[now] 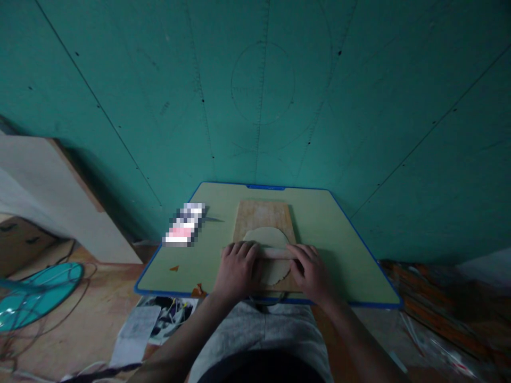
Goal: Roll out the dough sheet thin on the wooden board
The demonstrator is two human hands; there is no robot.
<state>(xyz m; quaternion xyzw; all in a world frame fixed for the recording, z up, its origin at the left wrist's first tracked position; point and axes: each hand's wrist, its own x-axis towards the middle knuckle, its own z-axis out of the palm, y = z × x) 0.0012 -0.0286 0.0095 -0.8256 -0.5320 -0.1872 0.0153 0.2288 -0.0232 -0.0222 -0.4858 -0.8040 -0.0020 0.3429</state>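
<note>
A flat, roundish sheet of pale dough (272, 274) lies on a wooden board (263, 213), close to the table edge nearest me. Across the dough rests a light wooden rolling pin (275, 254). My left hand (237, 266) is closed over the pin's left end, fingers curled on top. At the other end, my right hand (311, 268) grips the pin with its thumb and fingers around it. Dough shows both beyond the pin and on my side of it. My palms hide the pin's ends.
The board lies on a pale green table (335, 239) with a blue rim, against a green wall (255, 106). A knife (214, 219) and a pixelated item (184, 225) lie on the left. Small brown scraps (198, 290) are near the front edge. A panel (72, 202) leans at left.
</note>
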